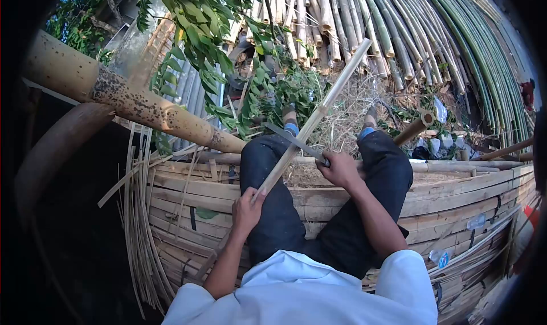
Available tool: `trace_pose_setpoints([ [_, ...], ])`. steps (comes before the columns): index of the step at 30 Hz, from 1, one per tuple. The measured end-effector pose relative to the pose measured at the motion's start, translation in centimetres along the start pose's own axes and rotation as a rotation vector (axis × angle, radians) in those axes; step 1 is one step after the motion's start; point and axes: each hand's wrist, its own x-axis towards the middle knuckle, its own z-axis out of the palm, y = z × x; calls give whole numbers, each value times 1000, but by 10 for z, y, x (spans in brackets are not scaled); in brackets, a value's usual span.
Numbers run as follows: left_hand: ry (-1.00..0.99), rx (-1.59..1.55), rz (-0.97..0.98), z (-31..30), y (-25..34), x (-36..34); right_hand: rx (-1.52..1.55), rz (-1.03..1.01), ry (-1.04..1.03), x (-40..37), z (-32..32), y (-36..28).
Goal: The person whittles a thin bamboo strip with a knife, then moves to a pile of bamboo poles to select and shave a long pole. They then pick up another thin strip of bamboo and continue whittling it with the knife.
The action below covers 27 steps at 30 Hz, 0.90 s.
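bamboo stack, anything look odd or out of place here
Yes: a plastic bottle lies wedged among the bamboo slats at lower right, and loose thin slivers splay off the stack's left edge. The strip and knife look fine.

No text, label, brand or number can be read anywhere.

I see an outdoor yard in daylight. Long bamboo poles (342, 17) lie piled across the top, green ones (484, 51) to the right. Leafy branches (211, 34) hang over a thick mottled pole (131, 100). Stacked split slats (456, 194) sit below, with dry shavings (347, 108) on the ground beyond.
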Motion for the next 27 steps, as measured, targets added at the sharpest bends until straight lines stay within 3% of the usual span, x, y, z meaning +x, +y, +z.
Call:
trace_pose_setpoints([
  [2, 97, 17, 9, 6, 2, -1, -43, -11, -19, -4, 10, -5],
  [7, 147, 46, 2, 15, 4, 0, -172, -172, -97, -18, 22, -31],
  [13, 188, 63, 40, 20, 4, -2, -196, -207, -165, -20, 41, -55],
  [23, 128, 87, 48, 15, 6, 2, -300, -53, -82, 0, 42, -23],
  [27, 114, 40, -5, 12, 0, -5, -351, 239, 178, 28, 3, 30],
])
